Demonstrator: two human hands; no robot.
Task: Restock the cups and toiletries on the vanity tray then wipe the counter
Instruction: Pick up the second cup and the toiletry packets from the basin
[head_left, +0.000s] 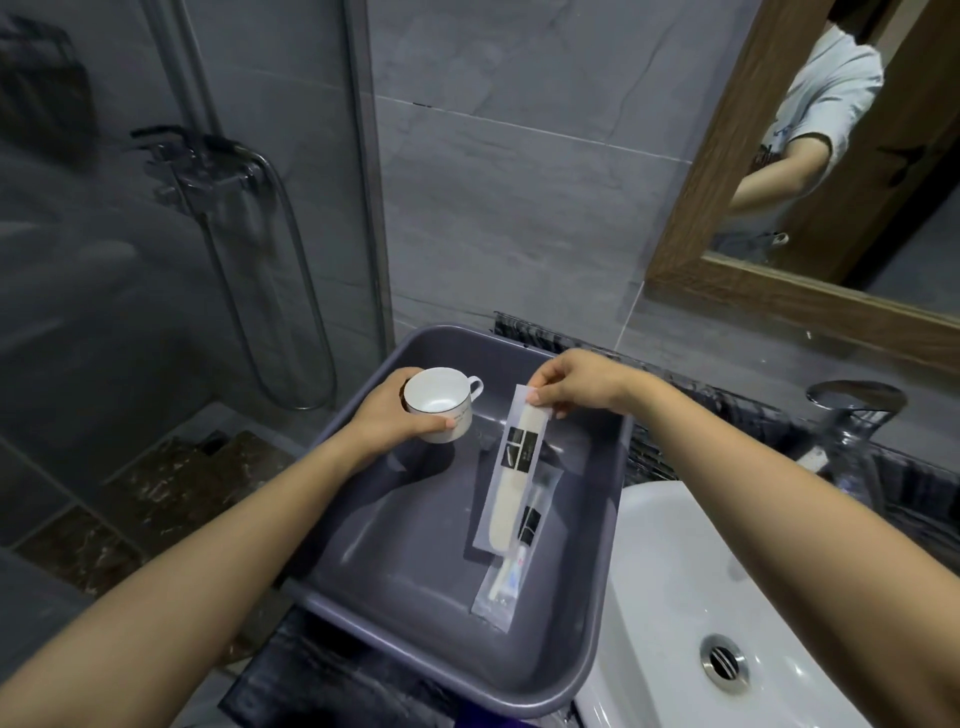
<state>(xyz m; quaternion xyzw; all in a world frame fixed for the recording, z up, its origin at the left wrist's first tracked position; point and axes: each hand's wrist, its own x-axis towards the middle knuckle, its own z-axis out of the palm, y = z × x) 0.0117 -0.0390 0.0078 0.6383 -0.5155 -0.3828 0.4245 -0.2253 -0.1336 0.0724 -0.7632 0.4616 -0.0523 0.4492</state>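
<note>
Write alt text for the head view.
A left hand holds a white ceramic cup and a right hand pinches a clear-wrapped comb packet over a grey plastic tray, beside a white sink.

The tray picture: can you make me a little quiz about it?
1. True or false: the cup is upside down.
2. Which hand holds the comb packet? A) left B) right
3. Fill in: the toothbrush packet lies in the ___.

Key:
1. False. It is upright, in the left hand.
2. B. The right hand pinches its top end.
3. Tray.
</note>
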